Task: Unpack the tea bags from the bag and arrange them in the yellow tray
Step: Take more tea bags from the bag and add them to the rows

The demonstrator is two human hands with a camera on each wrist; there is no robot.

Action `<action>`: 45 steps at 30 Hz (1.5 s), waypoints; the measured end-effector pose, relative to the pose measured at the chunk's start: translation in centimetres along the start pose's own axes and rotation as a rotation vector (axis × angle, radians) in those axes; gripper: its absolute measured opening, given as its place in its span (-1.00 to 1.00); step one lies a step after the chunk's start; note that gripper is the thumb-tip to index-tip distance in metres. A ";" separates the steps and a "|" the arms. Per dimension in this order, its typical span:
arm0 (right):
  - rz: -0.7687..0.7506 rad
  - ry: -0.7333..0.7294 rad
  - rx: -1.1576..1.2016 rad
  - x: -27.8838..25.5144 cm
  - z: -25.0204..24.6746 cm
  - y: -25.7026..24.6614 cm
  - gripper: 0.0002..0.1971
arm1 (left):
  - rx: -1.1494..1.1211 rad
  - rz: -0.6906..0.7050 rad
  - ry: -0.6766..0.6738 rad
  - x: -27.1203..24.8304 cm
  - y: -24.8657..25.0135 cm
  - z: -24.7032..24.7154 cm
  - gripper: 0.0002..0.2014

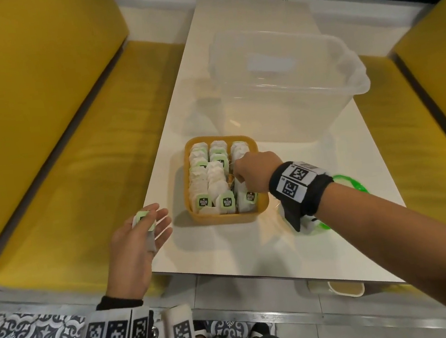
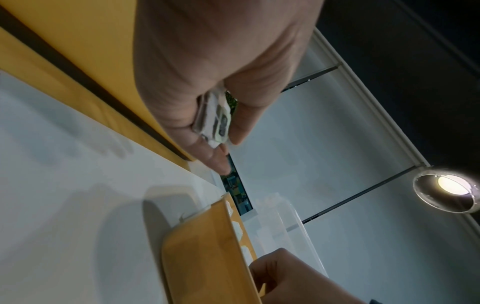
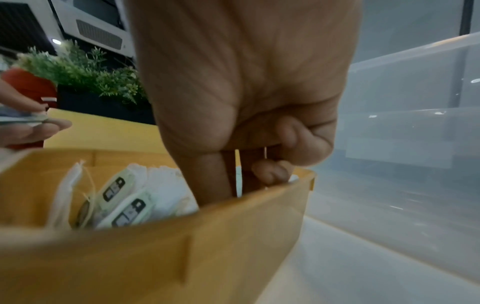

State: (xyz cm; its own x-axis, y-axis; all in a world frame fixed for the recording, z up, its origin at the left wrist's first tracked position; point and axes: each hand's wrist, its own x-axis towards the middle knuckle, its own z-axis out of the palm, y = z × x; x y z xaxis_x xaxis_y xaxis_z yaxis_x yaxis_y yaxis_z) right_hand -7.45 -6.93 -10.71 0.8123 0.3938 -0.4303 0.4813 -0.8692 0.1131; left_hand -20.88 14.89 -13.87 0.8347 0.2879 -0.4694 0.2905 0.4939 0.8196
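Note:
The yellow tray [image 1: 225,219] stands on the white table [image 1: 255,249], packed with rows of white tea bags [image 1: 206,176] with green tags. My right hand [image 1: 238,176] reaches down into the tray's right row. In the right wrist view its thumb and forefinger dip inside the tray [image 3: 155,246] with a white tea bag edge [image 3: 237,174] pinched between them, beside the tagged tea bags [image 3: 122,197]. My left hand [image 1: 149,224] hovers left of the tray and pinches a small stack of tea bags [image 2: 217,121]. The green-edged bag [image 1: 358,183] lies under my right wrist.
A large clear plastic bin [image 1: 290,89] stands just behind the tray, close to my right hand. Yellow benches [image 1: 75,174] flank the table on both sides. A paper cup [image 1: 345,289] sits below the table's near edge. A potted plant [image 3: 78,70] stands beyond the left bench.

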 end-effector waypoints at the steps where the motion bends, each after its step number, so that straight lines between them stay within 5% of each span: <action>1: 0.007 -0.008 -0.003 0.0 0.1 0.0 -0.78 | -0.009 -0.012 -0.010 0.0 0.0 0.2 -0.79; 10: 0.020 0.196 0.321 -1.7 -2.6 1.5 -0.85 | -0.024 -0.104 -0.195 -0.9 0.5 2.0 -0.68; 15: -0.176 0.397 0.725 -5.8 -6.1 0.5 -0.89 | 0.087 -0.030 -0.402 -2.3 1.3 4.8 -0.63; 18: -0.258 0.348 0.845 -7.9 -7.0 -0.8 -0.84 | 0.162 0.031 -0.464 -2.8 1.6 6.8 -0.54; 25: -0.213 0.356 0.789 -9.4 -6.0 -1.3 -0.88 | 0.316 0.145 -0.473 -3.0 1.8 9.1 -0.34; 29: -0.163 0.428 0.838 -9.9 -6.1 0.1 -0.85 | 0.404 0.228 -0.427 -2.7 1.3 8.6 -0.56; 33: -0.071 0.449 0.611 -8.4 -5.5 1.3 -0.90 | 0.527 0.362 -0.279 -1.7 1.1 6.7 -0.71; 45: -0.030 -0.029 0.126 -1.2 -0.1 -1.6 -0.77 | 0.777 0.536 -0.165 -1.3 -0.5 2.9 -0.78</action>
State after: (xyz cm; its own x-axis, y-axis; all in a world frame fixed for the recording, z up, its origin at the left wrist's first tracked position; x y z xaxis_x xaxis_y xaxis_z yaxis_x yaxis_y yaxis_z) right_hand -9.17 -6.03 -10.23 0.7874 0.4133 -0.4573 0.4587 -0.8885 -0.0132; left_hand -20.72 11.96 -12.71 0.9849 0.1693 0.0350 0.0305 -0.3693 0.9288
